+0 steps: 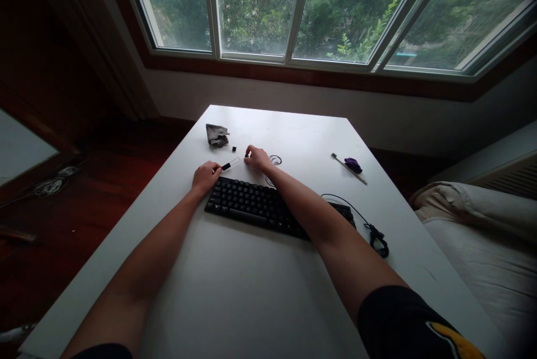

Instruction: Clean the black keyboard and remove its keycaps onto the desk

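A black keyboard point(251, 204) lies across the white table, partly hidden by my right forearm. My left hand point(205, 176), at its upper left corner, is closed on a wire keycap puller point(227, 166), whose thin wire loops point to the right. Just beyond the keyboard, my right hand point(258, 159) pinches a small black keycap point(246, 156) close to those loops. Another black keycap point(234, 149) rests on the table to the left of my right hand.
A crumpled grey cloth point(217, 135) lies at the far left of the table point(235, 292). Behind my right wrist is a thin coiled wire point(276, 160). A toothbrush point(351, 170) and a purple bundle point(353, 165) lie to the right, beyond the keyboard's bundled cable point(377, 239).
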A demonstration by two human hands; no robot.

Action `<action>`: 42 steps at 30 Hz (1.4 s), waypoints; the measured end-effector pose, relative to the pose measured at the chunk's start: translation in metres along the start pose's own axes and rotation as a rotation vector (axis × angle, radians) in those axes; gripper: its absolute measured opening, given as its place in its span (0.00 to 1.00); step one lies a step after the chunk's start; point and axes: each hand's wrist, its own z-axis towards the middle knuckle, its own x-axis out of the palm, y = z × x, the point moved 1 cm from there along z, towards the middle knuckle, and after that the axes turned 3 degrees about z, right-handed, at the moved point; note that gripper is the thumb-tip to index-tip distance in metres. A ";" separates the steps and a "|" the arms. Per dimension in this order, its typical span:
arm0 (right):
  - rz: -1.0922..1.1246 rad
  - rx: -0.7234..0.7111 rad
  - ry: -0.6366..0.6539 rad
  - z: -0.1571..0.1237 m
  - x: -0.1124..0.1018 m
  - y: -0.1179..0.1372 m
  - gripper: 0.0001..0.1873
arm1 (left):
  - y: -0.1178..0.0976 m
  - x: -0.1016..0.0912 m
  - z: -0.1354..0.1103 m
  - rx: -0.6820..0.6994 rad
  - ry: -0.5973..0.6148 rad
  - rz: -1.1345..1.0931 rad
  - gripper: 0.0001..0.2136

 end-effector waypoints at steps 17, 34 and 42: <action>0.025 -0.044 0.057 0.001 -0.001 0.001 0.11 | 0.000 -0.001 0.001 -0.015 0.023 0.002 0.11; 0.025 -0.161 0.070 -0.009 -0.001 0.007 0.18 | 0.000 -0.005 -0.002 -0.100 -0.037 0.066 0.11; -0.025 -0.087 0.049 -0.009 0.002 0.011 0.14 | 0.001 -0.003 -0.002 -0.101 -0.040 0.069 0.11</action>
